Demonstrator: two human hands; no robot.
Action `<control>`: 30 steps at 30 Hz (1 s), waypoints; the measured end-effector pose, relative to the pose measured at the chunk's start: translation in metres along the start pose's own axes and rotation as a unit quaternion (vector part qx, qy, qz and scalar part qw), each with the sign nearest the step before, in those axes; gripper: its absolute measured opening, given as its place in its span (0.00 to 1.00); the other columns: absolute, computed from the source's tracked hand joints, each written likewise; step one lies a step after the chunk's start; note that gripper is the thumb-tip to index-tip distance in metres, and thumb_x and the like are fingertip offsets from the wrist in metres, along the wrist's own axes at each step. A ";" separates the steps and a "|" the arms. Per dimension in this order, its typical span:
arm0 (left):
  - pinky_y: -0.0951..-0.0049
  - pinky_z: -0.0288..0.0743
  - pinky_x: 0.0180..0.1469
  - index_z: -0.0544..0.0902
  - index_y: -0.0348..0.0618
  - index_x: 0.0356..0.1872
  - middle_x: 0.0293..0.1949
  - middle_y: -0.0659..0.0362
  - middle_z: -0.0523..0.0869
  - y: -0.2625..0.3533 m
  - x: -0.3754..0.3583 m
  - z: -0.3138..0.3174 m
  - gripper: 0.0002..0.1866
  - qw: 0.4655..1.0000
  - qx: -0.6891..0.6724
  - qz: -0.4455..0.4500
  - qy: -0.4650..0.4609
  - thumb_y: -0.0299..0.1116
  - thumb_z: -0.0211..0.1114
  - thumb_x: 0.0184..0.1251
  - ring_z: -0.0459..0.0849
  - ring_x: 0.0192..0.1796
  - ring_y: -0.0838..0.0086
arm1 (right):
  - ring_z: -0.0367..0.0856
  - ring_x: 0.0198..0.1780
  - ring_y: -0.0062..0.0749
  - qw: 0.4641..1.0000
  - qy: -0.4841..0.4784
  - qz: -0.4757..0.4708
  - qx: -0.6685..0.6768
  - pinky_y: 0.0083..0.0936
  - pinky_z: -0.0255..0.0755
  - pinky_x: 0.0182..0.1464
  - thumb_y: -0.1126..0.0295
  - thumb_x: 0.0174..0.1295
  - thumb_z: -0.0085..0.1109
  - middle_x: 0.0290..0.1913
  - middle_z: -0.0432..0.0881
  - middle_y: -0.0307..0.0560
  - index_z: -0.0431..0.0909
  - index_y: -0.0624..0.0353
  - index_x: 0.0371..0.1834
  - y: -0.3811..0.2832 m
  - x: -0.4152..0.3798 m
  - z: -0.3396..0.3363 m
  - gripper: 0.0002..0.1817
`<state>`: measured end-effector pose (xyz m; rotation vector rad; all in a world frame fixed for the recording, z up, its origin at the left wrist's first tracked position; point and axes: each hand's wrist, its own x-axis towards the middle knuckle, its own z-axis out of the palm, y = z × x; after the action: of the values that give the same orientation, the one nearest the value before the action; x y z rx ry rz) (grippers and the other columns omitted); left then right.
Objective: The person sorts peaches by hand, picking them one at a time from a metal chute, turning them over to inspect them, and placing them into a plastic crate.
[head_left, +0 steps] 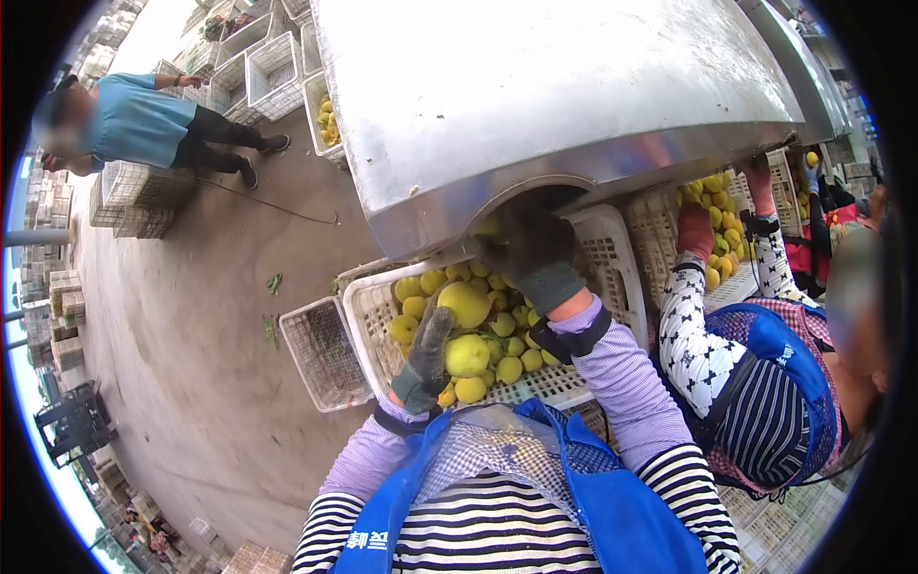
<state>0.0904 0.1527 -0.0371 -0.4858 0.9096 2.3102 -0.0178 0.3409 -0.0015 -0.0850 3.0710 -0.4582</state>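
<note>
At white crate [358, 320], below metal housing [564, 86]: left gloved hand [426, 359] positioned over fruit pile [502, 330], fingers extended alongside upper large fruit [465, 304] and lower large fruit [468, 355]; whether gripping, cannot tell. Both large fruits sit above smaller ones, inside crate outline. Right gloved hand [537, 251] set at curved cutout in housing edge; fingers shadowed, grasp cannot be determined. Second crate [325, 356] stands beside first. Co-worker [779, 402] reaches toward neighboring fruit. Person in light-blue shirt [143, 120] stands well apart.
</note>
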 end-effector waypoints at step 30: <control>0.66 0.75 0.65 0.67 0.34 0.69 0.63 0.50 0.77 -0.021 0.007 -0.050 0.29 0.994 0.029 -0.021 -0.100 0.39 0.61 0.73 0.79 0.63 0.65 | 0.78 0.59 0.51 0.925 -0.029 -0.119 0.359 0.39 0.76 0.59 0.66 0.46 0.70 0.60 0.76 0.59 0.73 0.52 0.68 0.014 -0.110 0.025 0.39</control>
<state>0.1050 0.1321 -0.0862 -0.2412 0.8581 2.2403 0.0922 0.3538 -0.0266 -0.4318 2.6333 -1.5110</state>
